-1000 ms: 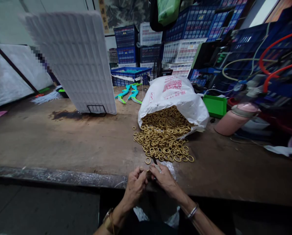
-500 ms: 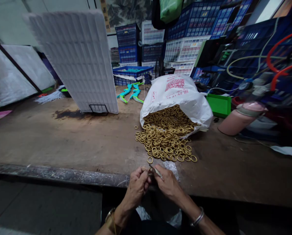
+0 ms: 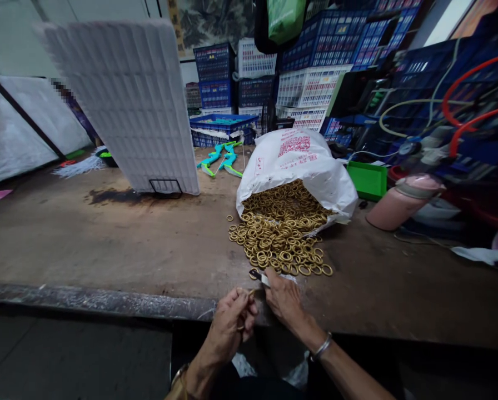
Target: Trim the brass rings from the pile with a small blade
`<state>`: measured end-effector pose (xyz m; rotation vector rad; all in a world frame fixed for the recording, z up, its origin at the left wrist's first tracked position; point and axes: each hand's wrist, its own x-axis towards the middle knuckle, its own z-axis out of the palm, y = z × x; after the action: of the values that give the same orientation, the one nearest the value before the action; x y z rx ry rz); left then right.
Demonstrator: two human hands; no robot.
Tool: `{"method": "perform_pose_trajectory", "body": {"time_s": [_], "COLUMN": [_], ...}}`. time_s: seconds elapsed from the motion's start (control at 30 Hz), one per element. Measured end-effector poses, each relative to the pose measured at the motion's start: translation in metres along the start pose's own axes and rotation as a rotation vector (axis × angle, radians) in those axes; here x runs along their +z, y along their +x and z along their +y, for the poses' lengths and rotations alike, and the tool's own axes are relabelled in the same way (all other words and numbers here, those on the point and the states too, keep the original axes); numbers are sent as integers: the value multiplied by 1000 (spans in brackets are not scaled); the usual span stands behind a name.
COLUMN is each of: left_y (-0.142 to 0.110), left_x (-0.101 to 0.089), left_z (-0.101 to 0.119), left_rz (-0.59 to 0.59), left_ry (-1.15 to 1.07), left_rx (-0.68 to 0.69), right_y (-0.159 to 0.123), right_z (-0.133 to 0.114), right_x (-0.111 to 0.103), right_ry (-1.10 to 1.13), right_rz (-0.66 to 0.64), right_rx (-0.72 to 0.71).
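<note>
My left hand (image 3: 231,318), at the table's front edge, is closed on a gold ring (image 3: 252,293) held at the fingertips. Lower in the same hand, another bit of gold shows between the fingers. My right hand (image 3: 285,303) grips a small tool with a pale body and a dark tip (image 3: 256,274); its exact kind is not clear. That tip lies over a single loose ring at the near end of a pile of gold rings (image 3: 276,241). The pile spills from the mouth of a white sack (image 3: 293,161) with red print, lying on its side.
A ribbed white panel (image 3: 128,105) stands in a black wire holder on the wooden table (image 3: 119,244). Behind are turquoise bow-shaped pieces (image 3: 219,158) and stacked crates (image 3: 215,69). To the right are a green tray (image 3: 366,180), a pink bottle (image 3: 403,203) and red hoses (image 3: 466,125).
My right hand and its tool have moved away from the left hand, forward to the near edge of the ring pile. My left hand stays near the table edge. The view has shifted slightly.
</note>
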<state>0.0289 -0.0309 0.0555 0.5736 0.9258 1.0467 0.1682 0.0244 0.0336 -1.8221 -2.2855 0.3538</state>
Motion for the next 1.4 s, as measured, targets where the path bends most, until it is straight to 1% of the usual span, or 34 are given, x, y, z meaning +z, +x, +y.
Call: {"method": "perform_pose_trajectory", "body": {"time_s": [0.1,0.2,0.27,0.37,0.5,0.6,0.67,0.77,0.83,0.9,0.97,1.03,1.07,1.13,1.23,1.3,1.4], "left_y": [2,3,3,3,5,8,10,14,15,15,15,15,15,15,14,14,15], "left_x": [-2,-8,-11,-16,-18,-17,-15,-11,-8,-7,-8,-10,-10,-10,-6,-3,-1], "left_z": [1,1,3,6,5,2,-1,-3,-3,-4,-5,-7,-7,-9,-9,-10,-9], "left_rz": [37,60,54,12,-3,14,39,120,130,78,32,39,51,61,54,51,53], "left_ry": [-88,-146,-198,-289,-349,-238,-95,164,310,418,508,568,583,587,530,425,264], "left_rx": [-9,-8,-31,-94,-137,-71,13,171,299,415,475,497,499,497,482,421,275], "right_y": [6,12,14,14,10,9,8,3,-2,-8,-13,-16,-17,-17,-17,-16,-15], "right_z": [-7,-14,-16,-16,-14,-11,-11,-14,-18,-23,-27,-29,-29,-29,-30,-31,-31], "right_x": [3,5,5,5,3,0,-3,-9,-13,-16,-17,-18,-19,-18,-16,-13,-8], "right_ry": [27,-25,-55,-56,48,249,432,711,900,1081,1238,1355,1395,1435,1426,1390,1311], "right_rz": [40,39,25,11,12,12,15,0,-65,-168,-284,-373,-394,-385,-335,-298,-216], "right_rx": [-45,-46,-10,38,40,49,75,126,172,242,318,385,407,424,379,353,350]}}
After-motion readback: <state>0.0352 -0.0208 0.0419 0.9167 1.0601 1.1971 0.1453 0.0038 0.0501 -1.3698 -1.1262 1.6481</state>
